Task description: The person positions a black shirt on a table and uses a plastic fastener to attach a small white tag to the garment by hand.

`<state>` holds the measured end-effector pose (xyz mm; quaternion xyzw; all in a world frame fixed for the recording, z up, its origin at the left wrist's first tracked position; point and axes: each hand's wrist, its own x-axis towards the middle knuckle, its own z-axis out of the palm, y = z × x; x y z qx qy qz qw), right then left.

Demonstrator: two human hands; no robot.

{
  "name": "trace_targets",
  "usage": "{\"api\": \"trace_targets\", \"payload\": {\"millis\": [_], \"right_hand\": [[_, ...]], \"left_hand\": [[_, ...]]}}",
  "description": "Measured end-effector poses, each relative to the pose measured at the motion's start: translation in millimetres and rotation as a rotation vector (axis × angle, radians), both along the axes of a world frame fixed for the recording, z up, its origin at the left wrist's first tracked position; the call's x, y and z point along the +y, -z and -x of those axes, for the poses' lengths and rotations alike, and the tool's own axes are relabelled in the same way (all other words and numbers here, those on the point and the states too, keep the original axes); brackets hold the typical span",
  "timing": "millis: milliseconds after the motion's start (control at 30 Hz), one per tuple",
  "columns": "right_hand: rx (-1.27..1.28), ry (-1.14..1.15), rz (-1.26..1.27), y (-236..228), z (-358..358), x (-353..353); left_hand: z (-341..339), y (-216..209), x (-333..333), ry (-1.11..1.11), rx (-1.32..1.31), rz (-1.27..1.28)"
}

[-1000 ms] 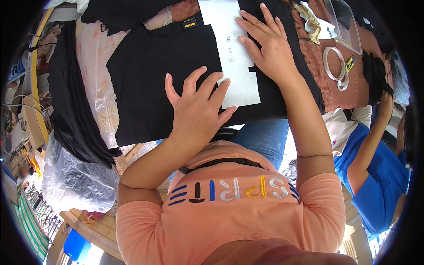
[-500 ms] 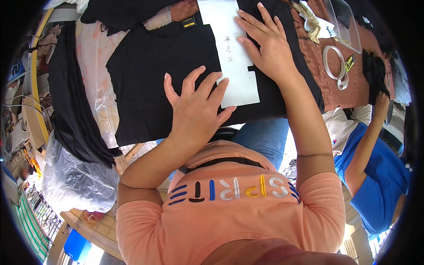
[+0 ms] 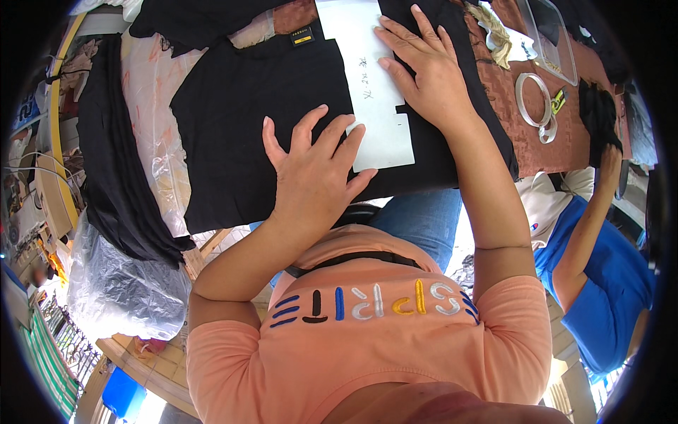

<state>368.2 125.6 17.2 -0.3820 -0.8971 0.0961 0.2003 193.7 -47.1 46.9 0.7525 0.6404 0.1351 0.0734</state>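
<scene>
A black shirt (image 3: 247,120) lies spread on the table, with a small dark and yellow neck label (image 3: 302,37) at its far edge. On top of it rests a long white card template (image 3: 381,134), with notches in its edges and handwriting on it. My left hand (image 3: 311,162) lies spread on the shirt, its index finger and thumb touching the template's left edge. My right hand (image 3: 427,71) rests flat with fingers stretched, across the template's right edge and the black cloth. Neither hand grips anything.
A roll of clear tape (image 3: 533,99) and a small yellow-green cutter (image 3: 559,101) lie on the brown tablecloth (image 3: 565,145) at right. Beyond them is a clear plastic tray (image 3: 554,42). A person in blue (image 3: 607,275) handles black cloth at far right. Clear plastic bag (image 3: 120,283) hangs at left.
</scene>
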Motion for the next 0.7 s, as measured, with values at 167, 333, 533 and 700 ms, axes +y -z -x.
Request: {"api": "trace_targets", "payload": {"millis": [167, 333, 533, 700], "right_hand": [[-0.016, 0.003, -0.019, 0.2, 0.4, -0.2], [-0.012, 0.003, -0.023, 0.7, -0.2, -0.2], [-0.005, 0.003, -0.013, -0.1, -0.8, 0.1], [-0.005, 0.000, -0.019, 1.4, -1.3, 0.2]], "left_hand": [[-0.2, -2.1, 0.2, -0.001, 0.006, 0.009], [-0.3, -0.6, 0.1, 0.016, -0.013, -0.032], [0.1, 1.3, -1.2, 0.007, 0.003, -0.029], [0.6, 1.5, -1.8, 0.003, 0.011, -0.025]]}}
